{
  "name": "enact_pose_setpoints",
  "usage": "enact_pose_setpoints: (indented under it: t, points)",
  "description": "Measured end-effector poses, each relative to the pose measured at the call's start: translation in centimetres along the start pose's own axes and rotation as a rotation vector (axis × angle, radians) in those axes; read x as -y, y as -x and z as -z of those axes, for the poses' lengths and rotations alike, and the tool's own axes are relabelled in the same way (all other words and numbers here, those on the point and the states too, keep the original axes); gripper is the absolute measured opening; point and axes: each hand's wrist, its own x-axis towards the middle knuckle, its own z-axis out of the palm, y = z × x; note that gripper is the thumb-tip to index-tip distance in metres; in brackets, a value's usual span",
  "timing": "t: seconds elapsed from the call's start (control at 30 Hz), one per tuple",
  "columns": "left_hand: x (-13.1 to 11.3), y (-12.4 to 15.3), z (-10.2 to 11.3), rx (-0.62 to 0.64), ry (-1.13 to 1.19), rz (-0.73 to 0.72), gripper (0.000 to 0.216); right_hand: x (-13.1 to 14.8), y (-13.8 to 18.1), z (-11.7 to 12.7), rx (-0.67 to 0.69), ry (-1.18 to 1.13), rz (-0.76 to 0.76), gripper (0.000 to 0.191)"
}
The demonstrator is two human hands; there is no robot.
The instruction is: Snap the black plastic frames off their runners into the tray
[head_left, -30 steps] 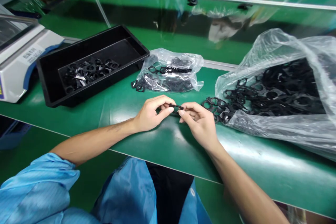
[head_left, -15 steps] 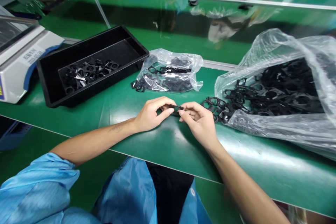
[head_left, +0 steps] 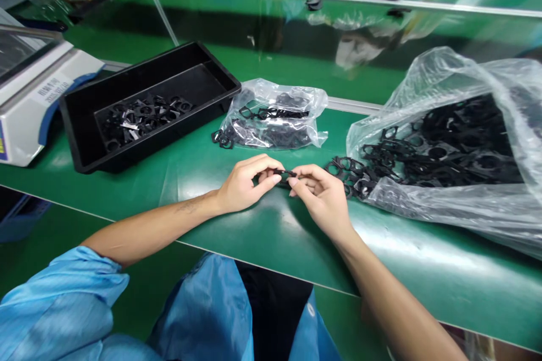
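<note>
**Left grip (head_left: 243,186) and right grip (head_left: 324,194) pinch one black frame (head_left: 284,173)**

Your fingers and thumbs are closed on the small plastic frame from both sides, so it sits between the two grips, just above the green surface (head_left: 271,237). Holding it with both hands probably keeps it steady for close handling. Loose black frames (head_left: 345,175) lie just beside your right grip, spilling from the large clear bag (head_left: 423,206), perhaps left there to be within easy reach. Ahead, a small clear bag (head_left: 273,115) holds more frames. Further left, a black tray (head_left: 178,134) holds another pile, with a white machine (head_left: 29,107) beyond it.
</note>
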Motion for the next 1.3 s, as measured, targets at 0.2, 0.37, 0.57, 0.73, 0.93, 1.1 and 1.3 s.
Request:
enact_pose_setpoints:
  t: [0.2,0.37,0.57,0.73,0.93,1.1,1.3]
  points:
    - [0.1,0.0,0.0,-0.001,0.003,-0.014,0.011,0.0,0.1,0.0,-0.004,0.013,0.008,0.016]
    - [0.1,-0.1,0.0,0.0,0.018,-0.009,0.012,0.0,0.0,0.0,-0.009,0.04,0.01,0.018]
    - [0.0,-0.5,0.2,0.021,0.063,0.037,0.013,0.1,0.1,0.0,-0.013,0.029,0.017,0.017]
    - [-0.4,-0.6,0.5,0.041,0.024,0.012,0.011,0.4,0.4,-0.2,-0.005,0.006,0.033,0.021]
    - [-0.2,-0.3,0.1,0.025,0.033,0.007,0.014,0.1,0.1,0.1,0.0,0.038,0.04,0.021]
    - [0.2,-0.3,-0.3,0.012,0.076,0.049,0.015,-0.4,-0.4,0.4,-0.017,0.049,0.032,0.022]
    - [0.5,-0.9,-0.3,0.065,0.243,0.156,0.033,-0.2,-0.7,0.8,-0.072,0.086,0.144,0.026]
